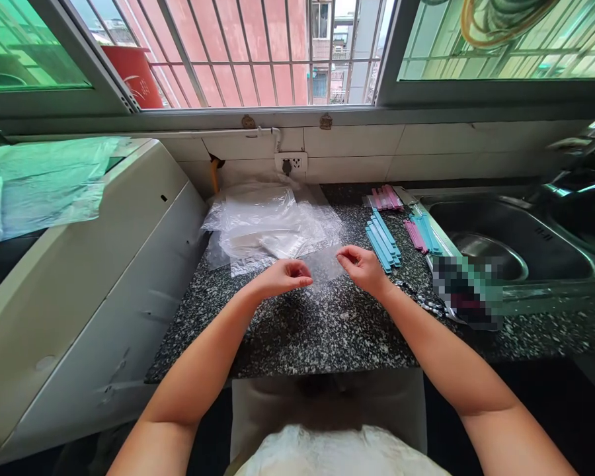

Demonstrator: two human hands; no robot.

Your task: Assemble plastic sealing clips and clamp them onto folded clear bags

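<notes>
A small clear plastic bag (324,263) is stretched between my two hands, just above the speckled counter (322,330). My left hand (287,276) pinches its left side with thumb and fingers. On the other side, my right hand (361,266) pinches the bag's right edge. Behind them lies a loose pile of clear plastic bags (262,221). To the right of my right hand are a stack of light-blue strips (383,241), a smaller group of blue strips (425,231), pink strips (415,235) and more pink strips (385,197) farther back.
A sink (515,231) is set into the counter at right, with a blurred-out item (469,294) at its near corner. A white appliance (94,277) slants along the left. A wall socket (291,162) sits under the barred window.
</notes>
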